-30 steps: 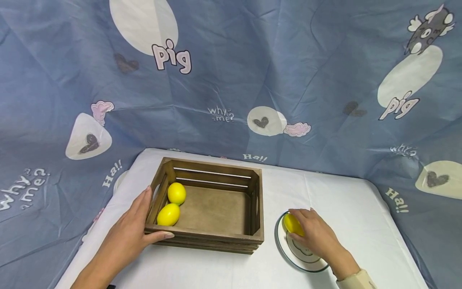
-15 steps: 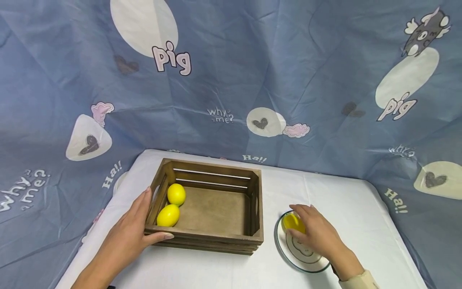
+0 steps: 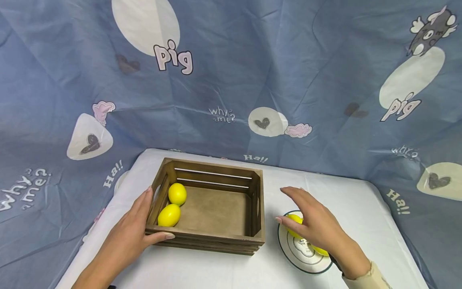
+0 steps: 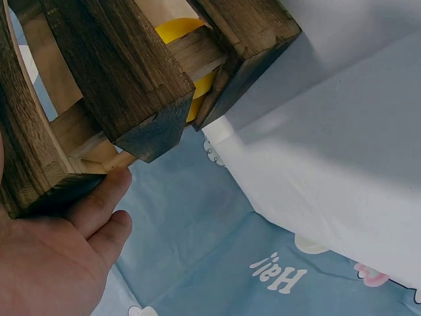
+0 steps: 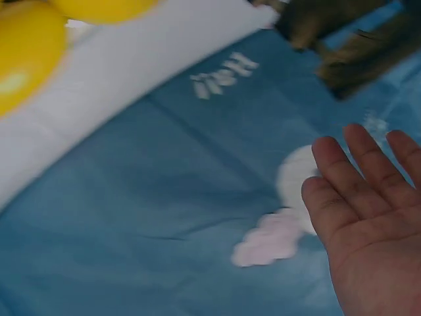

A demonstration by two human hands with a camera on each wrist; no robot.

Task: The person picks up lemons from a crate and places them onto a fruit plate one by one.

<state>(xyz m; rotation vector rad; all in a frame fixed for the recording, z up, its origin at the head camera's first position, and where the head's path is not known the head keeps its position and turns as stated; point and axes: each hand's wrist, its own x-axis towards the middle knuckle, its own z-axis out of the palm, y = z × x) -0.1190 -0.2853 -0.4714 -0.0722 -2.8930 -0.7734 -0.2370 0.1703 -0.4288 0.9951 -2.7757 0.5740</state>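
Note:
My left hand (image 3: 128,228) holds the near left corner of a brown wooden crate (image 3: 216,237), thumb along the front and fingers on the left side. Inside the crate's left end, two smooth yellow lemons (image 3: 169,215) lie touching; yellow shows between the slats (image 4: 151,72) in the left wrist view. My right hand (image 3: 321,222) hovers over a round white plate (image 3: 288,251) with a dark rim, fingers extended, thumb apart, holding nothing. Partly hidden under it, a lemon (image 3: 294,225) and a second lemon (image 3: 320,251) lie on the plate. Both also appear in the right wrist view, cut off by the frame.
A white cloth (image 3: 202,267) covers the table. Blue printed fabric (image 3: 223,72) hangs behind and down both sides. The crate's right wall (image 3: 259,204) stands between its inside and the plate.
My right hand has let go of the lemon on the plate, spread its fingers and risen up and away, uncovering the second lemon. The left hand and crate have not moved.

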